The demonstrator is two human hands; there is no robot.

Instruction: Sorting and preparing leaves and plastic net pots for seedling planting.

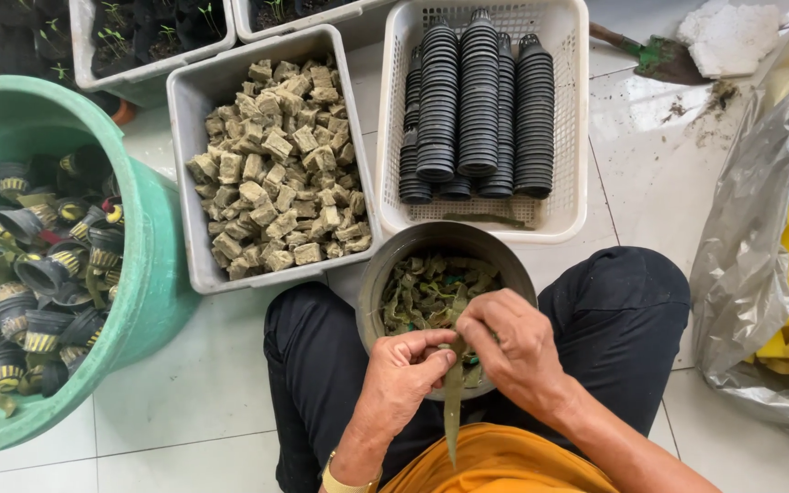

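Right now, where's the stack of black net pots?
Head view, top centre: the black net pots lie stacked in the white basket, right of the grey bin of cubes.

We note bright, even daylight, soft shadows, mild glare on the floor tiles (650, 137), sharp focus, slight edge distortion.

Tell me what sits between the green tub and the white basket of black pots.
In the head view, a grey bin of brownish cubes sits between the green tub and the white basket.
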